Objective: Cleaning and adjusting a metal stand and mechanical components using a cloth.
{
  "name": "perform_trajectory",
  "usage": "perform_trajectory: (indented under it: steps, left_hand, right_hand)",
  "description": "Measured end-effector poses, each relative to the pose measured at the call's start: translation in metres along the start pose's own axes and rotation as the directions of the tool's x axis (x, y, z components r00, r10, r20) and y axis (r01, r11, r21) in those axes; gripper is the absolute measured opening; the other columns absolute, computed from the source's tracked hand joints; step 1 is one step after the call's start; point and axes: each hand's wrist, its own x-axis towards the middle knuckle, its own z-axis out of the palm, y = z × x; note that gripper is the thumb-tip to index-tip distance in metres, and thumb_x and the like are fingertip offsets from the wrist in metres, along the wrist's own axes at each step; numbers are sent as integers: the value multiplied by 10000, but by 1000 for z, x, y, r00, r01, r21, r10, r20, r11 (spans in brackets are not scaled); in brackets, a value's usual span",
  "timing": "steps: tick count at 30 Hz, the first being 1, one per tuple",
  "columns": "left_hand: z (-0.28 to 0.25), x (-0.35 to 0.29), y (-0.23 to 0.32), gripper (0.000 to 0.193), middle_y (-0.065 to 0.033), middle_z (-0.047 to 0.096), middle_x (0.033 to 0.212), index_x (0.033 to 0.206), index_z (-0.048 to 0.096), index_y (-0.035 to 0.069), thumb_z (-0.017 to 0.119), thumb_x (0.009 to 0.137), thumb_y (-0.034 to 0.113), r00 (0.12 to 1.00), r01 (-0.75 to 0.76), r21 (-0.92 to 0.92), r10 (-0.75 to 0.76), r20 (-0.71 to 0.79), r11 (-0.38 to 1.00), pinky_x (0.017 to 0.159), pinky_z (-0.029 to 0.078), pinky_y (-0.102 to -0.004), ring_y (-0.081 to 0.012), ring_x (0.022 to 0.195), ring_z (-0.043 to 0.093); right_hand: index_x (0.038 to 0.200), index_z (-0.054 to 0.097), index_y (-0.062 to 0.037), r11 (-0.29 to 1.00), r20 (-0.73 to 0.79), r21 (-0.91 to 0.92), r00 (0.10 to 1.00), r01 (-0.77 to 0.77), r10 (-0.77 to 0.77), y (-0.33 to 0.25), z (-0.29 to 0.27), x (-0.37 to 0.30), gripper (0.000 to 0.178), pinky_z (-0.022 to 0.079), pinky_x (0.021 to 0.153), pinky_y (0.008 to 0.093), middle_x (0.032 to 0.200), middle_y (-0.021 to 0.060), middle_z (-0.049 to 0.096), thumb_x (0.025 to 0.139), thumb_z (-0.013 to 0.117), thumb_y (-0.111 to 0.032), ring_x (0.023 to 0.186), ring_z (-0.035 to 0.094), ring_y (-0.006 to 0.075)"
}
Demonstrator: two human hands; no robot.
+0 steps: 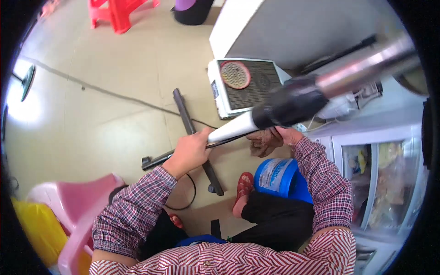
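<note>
A cross-shaped dark base (185, 112) stands on the floor, and a thick pole (233, 127) rises from it at a slant toward the upper right. The pole is white low down, with a black collar (288, 104) and a shiny metal upper part that is blurred. My left hand (189, 150) is closed round the white lower part, with a thin black cord running along it. Below the collar, my right hand (289, 135) holds a crumpled brown cloth (265, 143). Some of its fingers are hidden, and I cannot tell whether the cloth touches the pole. The pole's top is out of view.
A blue bucket (270, 178) stands by my foot. Beyond the pole lies a white-framed appliance (247, 98) with a red-rimmed round item on it. At right is a glass-fronted cabinet (337, 151); at left, a pink chair (75, 201). A cord (110, 91) crosses the floor.
</note>
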Motion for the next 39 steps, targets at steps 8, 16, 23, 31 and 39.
perform_trajectory:
  steps: [8, 16, 23, 31, 39]
  left_hand:
    - [0, 18, 15, 321, -205, 595, 711, 944, 582, 39, 605, 838, 341, 997, -61, -16, 60, -54, 998, 618, 461, -460, -387, 710, 598]
    - [6, 15, 17, 311, -203, 630, 934, 1024, 612, 27, 581, 846, 279, 991, 12, 0, -11, -132, 1000, 717, 471, -435, -398, 851, 592]
    - [1, 12, 31, 258, -174, 628, 875, 1008, 589, 43, 638, 801, 188, 977, 106, -57, -115, -180, 993, 723, 476, -392, -351, 836, 614]
    - [8, 22, 46, 241, -144, 621, 853, 1061, 518, 24, 594, 858, 129, 941, 329, -250, -338, 10, 911, 679, 490, -322, -222, 799, 627]
    - [12, 23, 44, 274, -87, 527, 968, 1081, 467, 34, 569, 910, 220, 947, 285, -488, -321, 10, 825, 767, 465, -286, -168, 932, 538]
  right_hand:
    - [1181, 551, -42, 813, -320, 511, 940, 279, -121, 66, -66, -27, 454, 443, 945, 381, 1170, 75, 597, 962, 378, -401, 1058, 576, 220]
    - [1163, 565, -43, 605, -438, 598, 847, 525, -302, 71, -128, -12, 404, 451, 942, 368, 1145, 72, 610, 951, 410, -350, 1051, 583, 213]
    - [1224, 470, -35, 460, -670, 360, 568, 812, -478, 3, -177, -47, 321, 464, 911, 347, 1205, 104, 521, 944, 450, -193, 1064, 550, 224]
    - [1280, 429, -15, 422, -816, -493, -237, 761, -528, -112, -280, -86, 491, 464, 802, 296, 1131, 114, 547, 888, 592, -262, 995, 551, 185]
    - [1184, 558, -142, 350, -286, -937, -559, -8, -779, -223, -336, -94, 359, 418, 907, 420, 1168, 105, 515, 842, 586, -245, 1072, 500, 318]
